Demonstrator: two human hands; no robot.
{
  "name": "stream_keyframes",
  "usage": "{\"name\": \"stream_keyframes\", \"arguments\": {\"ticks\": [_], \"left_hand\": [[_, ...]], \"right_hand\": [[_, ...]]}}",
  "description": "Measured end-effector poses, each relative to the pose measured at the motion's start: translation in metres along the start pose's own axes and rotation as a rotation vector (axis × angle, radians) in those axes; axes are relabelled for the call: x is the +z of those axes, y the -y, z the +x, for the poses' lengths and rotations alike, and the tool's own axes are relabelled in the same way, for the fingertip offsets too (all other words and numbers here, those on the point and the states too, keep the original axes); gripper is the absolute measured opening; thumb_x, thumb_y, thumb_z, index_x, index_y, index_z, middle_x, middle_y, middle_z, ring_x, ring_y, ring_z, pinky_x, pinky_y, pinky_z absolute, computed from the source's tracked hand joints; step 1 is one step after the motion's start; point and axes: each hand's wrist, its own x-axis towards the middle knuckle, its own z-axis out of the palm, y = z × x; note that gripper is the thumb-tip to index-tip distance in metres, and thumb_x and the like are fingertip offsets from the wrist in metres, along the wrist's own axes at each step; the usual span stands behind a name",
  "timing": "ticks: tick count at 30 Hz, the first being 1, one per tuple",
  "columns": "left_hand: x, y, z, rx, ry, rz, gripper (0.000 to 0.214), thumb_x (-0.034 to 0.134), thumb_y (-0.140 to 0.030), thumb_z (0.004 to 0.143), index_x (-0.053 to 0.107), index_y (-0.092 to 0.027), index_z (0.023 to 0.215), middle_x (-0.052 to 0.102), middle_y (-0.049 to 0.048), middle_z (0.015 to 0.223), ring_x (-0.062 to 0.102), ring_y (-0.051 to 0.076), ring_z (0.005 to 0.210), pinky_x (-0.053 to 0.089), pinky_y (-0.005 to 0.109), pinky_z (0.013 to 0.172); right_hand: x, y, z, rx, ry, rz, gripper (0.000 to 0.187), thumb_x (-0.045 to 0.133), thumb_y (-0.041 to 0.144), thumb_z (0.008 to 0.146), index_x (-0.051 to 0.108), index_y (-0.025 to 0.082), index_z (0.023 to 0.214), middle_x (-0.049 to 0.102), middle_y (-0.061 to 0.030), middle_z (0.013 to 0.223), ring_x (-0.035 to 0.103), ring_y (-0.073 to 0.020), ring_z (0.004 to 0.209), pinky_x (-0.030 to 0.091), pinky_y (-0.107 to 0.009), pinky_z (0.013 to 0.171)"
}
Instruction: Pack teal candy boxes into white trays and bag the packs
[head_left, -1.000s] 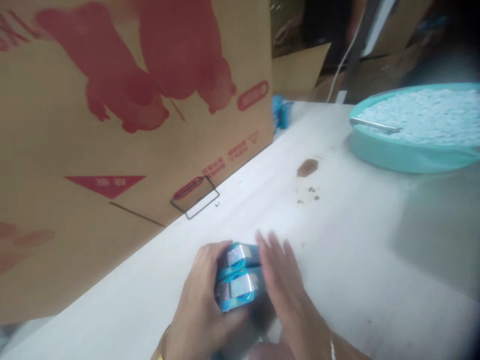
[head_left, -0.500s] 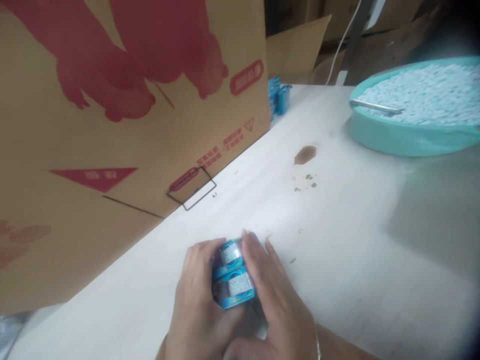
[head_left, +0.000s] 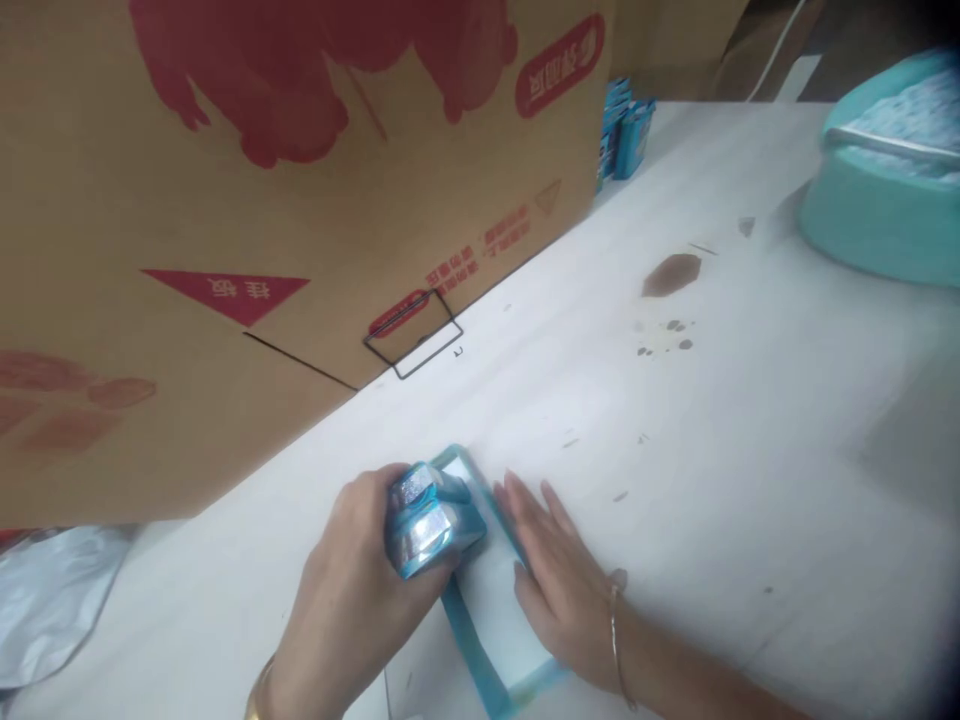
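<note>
My left hand (head_left: 352,585) is closed around two small shiny blue packs (head_left: 431,520) set side by side, with silvery panels facing up. It holds them over the far left part of a long, blue-edged piece (head_left: 471,640) with a white middle, which looks like a shallow tray or flattened carton; I cannot tell which. Along the right edge of that piece rests my right hand (head_left: 559,585), fingers stretched out and holding nothing. Its palm side is hidden.
A big brown carton (head_left: 300,220) with red print stands on the left of the white table (head_left: 720,480). Several blue packs (head_left: 634,140) stand by its far corner. At right is a turquoise basin (head_left: 870,220) of pale pieces with a metal tool across it. A silvery bag (head_left: 56,600) lies lower left.
Both hands were cupped around the packs. Now my right hand has moved off them to the right, my left alone holds them, and the blue-edged piece shows underneath. The view has shifted.
</note>
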Motion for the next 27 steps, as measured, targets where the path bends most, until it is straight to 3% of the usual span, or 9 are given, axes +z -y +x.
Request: {"name": "stream_keyframes", "arguments": {"ticks": [5,9,13,17,20,22,25,27], "left_hand": [[0.003,-0.012,0.014,0.1,0.03,0.109,0.05,0.065,-0.037,0.069,0.048,-0.023,0.113,0.058,0.007,0.098,0.057,0.025,0.088,0.05,0.036,0.07],[0.015,-0.008,0.02,0.138,0.083,0.086,0.051,0.064,-0.037,0.071,0.046,-0.02,0.116,0.058,0.0087,0.101,0.055,0.025,0.09,0.049,0.038,0.075],[0.033,0.0,0.019,0.099,0.033,0.115,0.066,0.063,-0.04,0.076,0.038,-0.016,0.131,0.053,0.0145,0.12,0.05,0.03,0.108,0.044,0.045,0.088],[0.023,0.02,-0.008,0.089,0.0,0.047,0.091,0.065,-0.051,0.073,0.019,-0.016,0.143,0.029,0.0184,0.146,0.026,0.036,0.135,0.024,0.053,0.107],[0.006,0.052,-0.073,-0.185,-0.018,-0.075,0.082,0.054,-0.052,0.081,0.014,-0.02,0.145,0.034,0.0157,0.146,0.034,0.029,0.133,0.031,0.046,0.106],[0.002,0.073,-0.141,-0.475,0.012,-0.073,0.07,0.051,-0.052,0.083,0.029,-0.021,0.141,0.049,0.0138,0.135,0.048,0.028,0.123,0.04,0.043,0.1],[0.015,0.091,-0.253,-0.824,0.054,0.024,0.07,0.051,-0.057,0.078,0.042,-0.013,0.131,0.053,0.0177,0.129,0.05,0.033,0.119,0.042,0.046,0.097],[0.032,0.091,-0.318,-1.029,0.0,0.062,0.077,0.049,-0.061,0.076,0.04,-0.008,0.132,0.051,0.0208,0.128,0.049,0.034,0.119,0.041,0.047,0.097]], "right_hand": [[0.004,0.001,-0.002,-0.081,0.015,-0.042,0.083,0.033,0.003,0.072,-0.004,0.008,0.147,0.025,-0.0134,0.15,0.014,-0.0253,0.14,0.015,-0.061,0.113],[0.007,-0.004,-0.001,-0.08,-0.026,-0.05,0.083,0.032,0.002,0.072,-0.003,0.009,0.147,0.027,-0.0125,0.149,0.014,-0.024,0.14,0.018,-0.06,0.113],[0.006,-0.008,0.0,-0.1,-0.025,-0.046,0.078,0.031,0.004,0.076,0.001,0.013,0.148,0.029,-0.0099,0.149,0.016,-0.0237,0.14,0.021,-0.057,0.112],[0.006,-0.011,-0.001,-0.115,-0.054,-0.042,0.073,0.034,0.01,0.081,0.007,0.017,0.148,0.034,-0.0091,0.147,0.023,-0.0252,0.138,0.02,-0.058,0.112],[0.008,-0.013,-0.003,-0.127,-0.062,-0.042,0.069,0.037,0.014,0.083,0.014,0.018,0.147,0.038,-0.0098,0.144,0.027,-0.0262,0.137,0.021,-0.057,0.111],[0.01,-0.014,-0.004,-0.139,-0.063,-0.049,0.065,0.038,0.016,0.083,0.02,0.017,0.146,0.042,-0.0106,0.141,0.03,-0.0264,0.135,0.023,-0.056,0.11],[0.014,-0.018,-0.005,-0.156,-0.066,-0.077,0.059,0.037,0.019,0.084,0.029,0.014,0.142,0.047,-0.0126,0.137,0.034,-0.0262,0.133,0.024,-0.054,0.11],[0.016,-0.021,-0.004,-0.159,-0.08,-0.102,0.056,0.037,0.022,0.084,0.034,0.012,0.14,0.049,-0.0137,0.134,0.036,-0.026,0.132,0.024,-0.053,0.11]]}}
